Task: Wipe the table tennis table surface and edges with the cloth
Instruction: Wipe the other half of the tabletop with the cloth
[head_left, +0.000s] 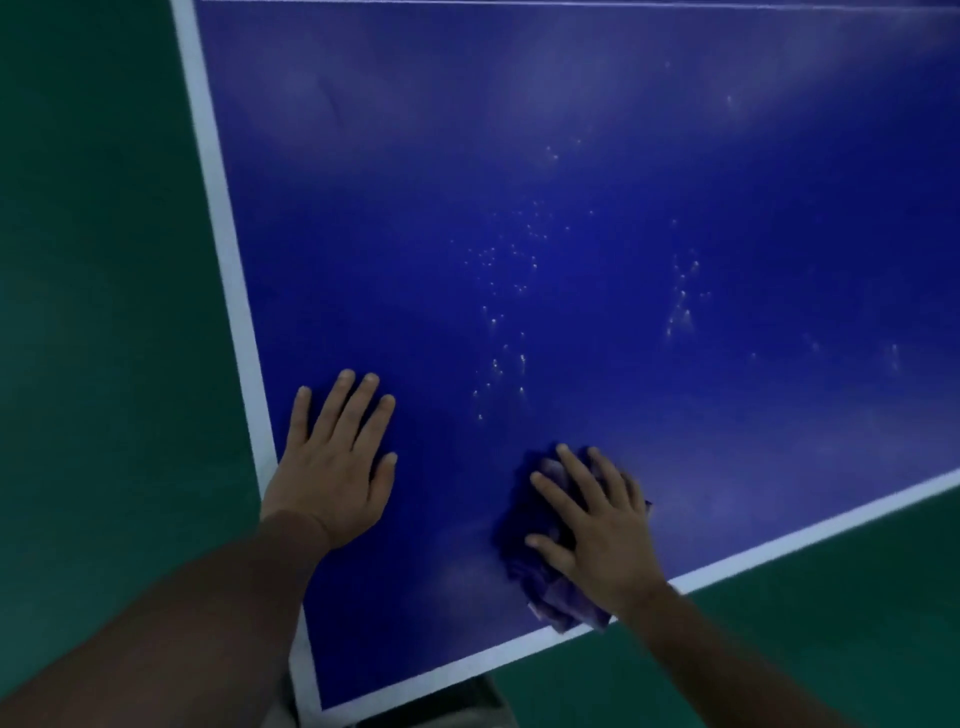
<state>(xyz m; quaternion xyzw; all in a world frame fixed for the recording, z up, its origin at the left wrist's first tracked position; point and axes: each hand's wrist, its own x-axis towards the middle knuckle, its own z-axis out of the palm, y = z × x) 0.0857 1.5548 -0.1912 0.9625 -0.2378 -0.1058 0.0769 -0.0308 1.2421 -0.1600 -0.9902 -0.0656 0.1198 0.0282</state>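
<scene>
Head view: you are looking down at one corner of the blue worktop (571, 182), whose white border line (218, 218) runs along the left side and along the near edge that slants up to the right. Your left hand (337, 462) lies flat on the blue surface just inside the left border, palm down, fingers straight and slightly spread, holding nothing. Your right hand (592, 530) presses down on the cloth (535, 577) with straight, spread fingers; the thumb rests on the cloth's left part, and the fingers do not curl round it.

The cloth is a crumpled, bunched piece, dark blue to purple with paler lilac folds, so close in colour to the worktop that its far edge is hard to pick out. It sits on the blue surface near the front edge, to the right of your left hand and well apart from it. Its lower end reaches the white border and touches it; whether it hangs over the edge you cannot tell.

Beyond your hands, small pale droplets (504, 312) are scattered over the middle of the worktop, with a second cluster (680, 306) further right. Faint cloudy smears show on the surface higher up and near the cloth. Green floor (93, 312) lies around the worktop on the left and at lower right.
</scene>
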